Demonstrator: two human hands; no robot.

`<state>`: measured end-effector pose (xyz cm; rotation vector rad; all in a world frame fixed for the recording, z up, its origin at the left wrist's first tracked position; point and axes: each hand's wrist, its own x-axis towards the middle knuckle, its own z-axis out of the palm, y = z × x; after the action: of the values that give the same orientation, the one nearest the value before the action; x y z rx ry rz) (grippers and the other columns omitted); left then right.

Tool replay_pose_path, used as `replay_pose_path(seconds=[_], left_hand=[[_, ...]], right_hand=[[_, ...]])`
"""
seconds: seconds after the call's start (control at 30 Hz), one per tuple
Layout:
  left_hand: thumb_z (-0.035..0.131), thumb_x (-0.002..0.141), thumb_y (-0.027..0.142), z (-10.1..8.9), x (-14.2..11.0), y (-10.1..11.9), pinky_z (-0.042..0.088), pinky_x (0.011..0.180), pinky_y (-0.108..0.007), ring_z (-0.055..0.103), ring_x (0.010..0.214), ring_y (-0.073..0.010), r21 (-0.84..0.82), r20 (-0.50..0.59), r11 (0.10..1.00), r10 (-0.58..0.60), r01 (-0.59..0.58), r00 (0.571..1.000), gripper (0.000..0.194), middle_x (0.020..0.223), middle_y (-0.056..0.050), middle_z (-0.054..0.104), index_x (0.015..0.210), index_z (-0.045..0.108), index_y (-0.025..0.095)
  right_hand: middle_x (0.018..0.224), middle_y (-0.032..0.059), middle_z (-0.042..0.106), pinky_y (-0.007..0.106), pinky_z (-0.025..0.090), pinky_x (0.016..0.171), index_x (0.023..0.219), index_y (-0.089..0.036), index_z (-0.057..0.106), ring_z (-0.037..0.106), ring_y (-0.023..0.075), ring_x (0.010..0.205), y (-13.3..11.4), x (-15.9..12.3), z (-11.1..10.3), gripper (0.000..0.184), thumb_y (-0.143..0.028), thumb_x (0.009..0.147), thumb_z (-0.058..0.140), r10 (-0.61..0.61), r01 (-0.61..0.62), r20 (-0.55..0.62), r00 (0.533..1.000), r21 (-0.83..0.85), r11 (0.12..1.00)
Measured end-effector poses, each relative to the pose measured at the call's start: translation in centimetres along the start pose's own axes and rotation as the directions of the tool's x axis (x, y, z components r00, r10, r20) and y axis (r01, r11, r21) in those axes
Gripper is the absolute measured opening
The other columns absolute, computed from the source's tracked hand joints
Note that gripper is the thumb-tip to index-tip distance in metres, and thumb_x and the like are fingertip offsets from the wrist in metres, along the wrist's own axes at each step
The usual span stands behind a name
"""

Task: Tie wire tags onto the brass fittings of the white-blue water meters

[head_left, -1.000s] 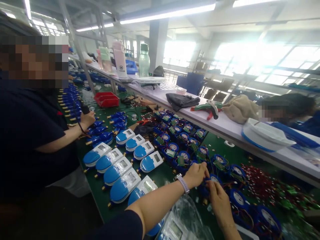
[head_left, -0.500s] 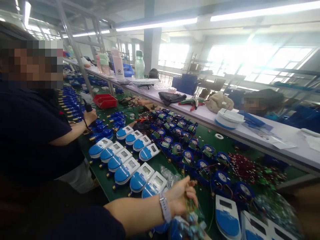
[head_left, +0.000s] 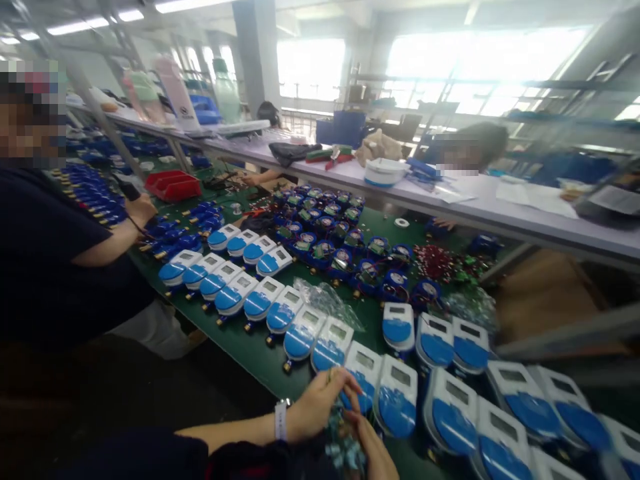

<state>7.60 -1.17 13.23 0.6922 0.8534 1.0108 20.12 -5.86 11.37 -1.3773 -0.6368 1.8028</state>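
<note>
My left hand [head_left: 320,403], with a pale-strapped watch on its wrist, is pinched closed at the top of a bundle of thin wires with small light-blue connectors [head_left: 345,450]. The bundle hangs below its fingers. Close against it, my right hand [head_left: 373,443] has its fingertips near the left fingers and its palm beside the bundle; whether it grips any wire is unclear. Just beyond both hands, a blue-and-white water meter [head_left: 363,373] with a small display lies in a row of similar meters. Another water meter [head_left: 396,395] is right of it.
Blue open meter bodies with wiring [head_left: 340,260] stand in rows behind a clear plastic bag [head_left: 330,303]. Red wires [head_left: 434,262] and a bag of connectors [head_left: 473,307] lie farther right. A raised shelf [head_left: 320,170] crosses behind. At left, a co-worker [head_left: 60,247] holds a dark tool.
The view has swung right and down, showing more meters at right. My left hand has drawn back nearer my body with the wire bundle, and my right hand has come into clear view beside it.
</note>
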Motion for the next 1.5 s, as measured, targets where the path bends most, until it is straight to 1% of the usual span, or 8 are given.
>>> replay_pose_path(seconds=[0.13,0.27,0.67,0.93,1.07,1.17,1.33,1.5], left_hand=[[0.054,0.079,0.037,0.6,0.2,0.5,0.031,0.045,-0.017,0.025,0.037,-0.0024,-0.297,-0.128,0.952,-0.121,0.079,0.984,0.024,0.048,0.011,0.025,0.09,0.052,0.016],[0.052,0.079,0.037,1.2,0.4,-1.3,0.027,0.042,-0.017,0.021,0.039,-0.0031,-0.124,-0.089,0.978,-0.182,0.17,0.979,0.027,0.048,0.011,0.018,0.09,0.055,0.013],[0.051,0.077,0.046,6.6,-4.2,-9.3,0.022,0.043,-0.018,0.034,0.042,-0.0059,0.282,0.062,0.906,-0.345,0.315,0.937,0.037,0.047,0.006,0.036,0.084,0.062,0.011],[0.051,0.076,0.045,6.5,-4.7,-12.4,0.025,0.042,-0.016,0.033,0.042,-0.0042,0.117,-0.107,0.952,-0.269,0.281,0.957,0.033,0.05,0.006,0.039,0.064,0.048,0.015],[0.054,0.077,0.035,4.7,-4.3,-11.4,0.041,0.065,-0.022,0.053,0.065,-0.0106,-0.116,-0.149,0.96,-0.272,0.256,0.951,0.028,0.06,0.001,0.052,0.061,0.042,0.016],[0.052,0.079,0.031,2.5,-4.2,-10.0,0.043,0.065,-0.024,0.047,0.051,-0.008,-0.312,-0.154,0.91,-0.333,0.275,0.93,0.023,0.045,0.008,0.031,0.064,0.041,0.017],[0.05,0.08,0.037,-0.8,-5.2,-6.8,0.028,0.041,-0.016,0.013,0.035,-0.0017,-0.263,-0.133,0.913,-0.355,0.313,0.925,0.022,0.048,0.012,0.014,0.074,0.044,0.018],[0.06,0.073,0.037,-2.4,-6.5,-4.7,0.019,0.038,-0.016,0.015,0.038,-0.0017,-0.008,0.105,0.891,-0.45,0.453,0.887,0.029,0.049,0.012,0.02,0.089,0.054,0.014]], right_hand=[[0.067,-0.0005,0.058,0.018,0.017,0.03,0.081,-0.019,0.056,0.028,0.0018,0.03,0.6,-1.1,-1.5,0.042,-0.06,0.069,0.053,-0.052,0.062,-0.082,0.995,0.123,0.99],[0.053,-0.0051,0.051,0.015,0.014,0.03,0.071,-0.018,0.049,0.024,0.0006,0.028,-0.3,-1.9,-3.0,0.04,-0.058,0.074,0.049,-0.163,0.159,0.008,0.987,0.186,0.97],[0.039,-0.0104,0.032,0.013,0.009,0.03,0.061,-0.019,0.039,0.017,0.0011,0.028,2.8,-5.0,-10.2,0.041,-0.055,0.078,0.048,0.366,-0.467,0.529,0.766,0.066,0.882],[0.067,0.0015,0.061,0.019,0.036,0.041,0.089,-0.014,0.057,0.049,0.0068,0.044,5.2,-6.6,-10.5,0.043,-0.053,0.072,0.057,0.161,-0.191,0.113,0.981,0.367,0.91],[0.092,0.0074,0.063,0.028,0.045,0.073,0.092,-0.016,0.058,0.059,0.0174,0.087,5.6,-6.1,-9.8,0.037,-0.042,0.067,0.066,0.065,-0.022,-0.084,0.994,0.431,0.902],[0.068,-0.002,0.059,0.024,0.046,0.059,0.092,-0.021,0.054,0.058,0.0116,0.064,5.1,-5.6,-9.3,0.035,-0.04,0.066,0.067,0.006,0.076,-0.201,0.98,0.398,0.914],[0.039,-0.014,0.023,0.015,0.018,0.029,0.071,-0.02,0.045,0.014,0.0023,0.03,5.3,-5.2,-6.5,0.044,-0.063,0.069,0.052,0.011,-0.007,-0.06,0.998,0.057,0.998],[0.034,-0.0107,0.028,0.017,0.019,0.03,0.06,-0.019,0.043,0.021,0.0037,0.027,7.9,-5.1,-2.0,0.052,-0.068,0.074,0.037,0.124,-0.084,0.13,0.984,-0.276,0.957]])
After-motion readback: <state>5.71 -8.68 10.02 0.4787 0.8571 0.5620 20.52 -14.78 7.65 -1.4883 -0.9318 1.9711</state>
